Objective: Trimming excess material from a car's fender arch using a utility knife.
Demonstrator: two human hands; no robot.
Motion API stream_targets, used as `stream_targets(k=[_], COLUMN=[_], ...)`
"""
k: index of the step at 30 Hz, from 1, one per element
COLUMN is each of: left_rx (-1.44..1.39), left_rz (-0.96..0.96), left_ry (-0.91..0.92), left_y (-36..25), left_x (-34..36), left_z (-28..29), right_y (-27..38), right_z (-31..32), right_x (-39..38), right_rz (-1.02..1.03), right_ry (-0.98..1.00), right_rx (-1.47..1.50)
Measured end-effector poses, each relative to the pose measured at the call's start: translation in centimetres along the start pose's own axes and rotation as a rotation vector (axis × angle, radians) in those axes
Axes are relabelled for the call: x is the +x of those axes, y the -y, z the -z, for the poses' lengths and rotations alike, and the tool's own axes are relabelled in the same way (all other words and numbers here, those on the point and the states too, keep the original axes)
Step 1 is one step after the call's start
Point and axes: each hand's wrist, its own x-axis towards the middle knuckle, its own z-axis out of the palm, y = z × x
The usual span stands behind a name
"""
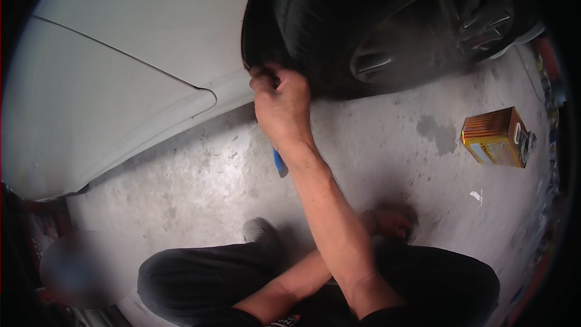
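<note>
My right hand (281, 97) is raised to the lower front edge of the wheel arch on a white car (151, 54). Its fingers are curled in a pinch at the rim of the black arch lining (260, 36), and what they grip is hidden. Below the wrist a blue handle-like piece (279, 163) shows, partly covered by the forearm; I cannot tell if it is held. My left arm crosses under the right one. The left hand (392, 224) hangs low by my right knee, dark and blurred, its fingers unclear.
The tyre and spoked wheel (436, 36) fill the upper right. A yellow-orange metal can (493, 139) stands on the grey concrete floor (181, 188) at right, near a damp stain (437, 134). A panel seam (121, 49) runs across the car body. My shoe (257, 230) shows between my knees.
</note>
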Motion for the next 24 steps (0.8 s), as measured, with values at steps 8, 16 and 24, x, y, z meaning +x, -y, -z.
stream_targets(k=[8,16,24], left_rx=[-0.101,-0.082,-0.095], left_rz=[-0.039,-0.011,-0.048], left_ry=[0.017,0.041,0.024], left_y=[0.8,0.7,2.0], left_x=[0.2,0.0,1.1], left_z=[-0.3,-0.1,-1.1], right_y=[0.6,-0.5,1.7], right_z=[0.9,0.5,1.9], right_x=[-0.1,0.2,0.7], right_rz=[-0.089,-0.013,-0.147], right_ry=[0.079,0.067,0.166], right_rx=[0.119,0.052,0.046])
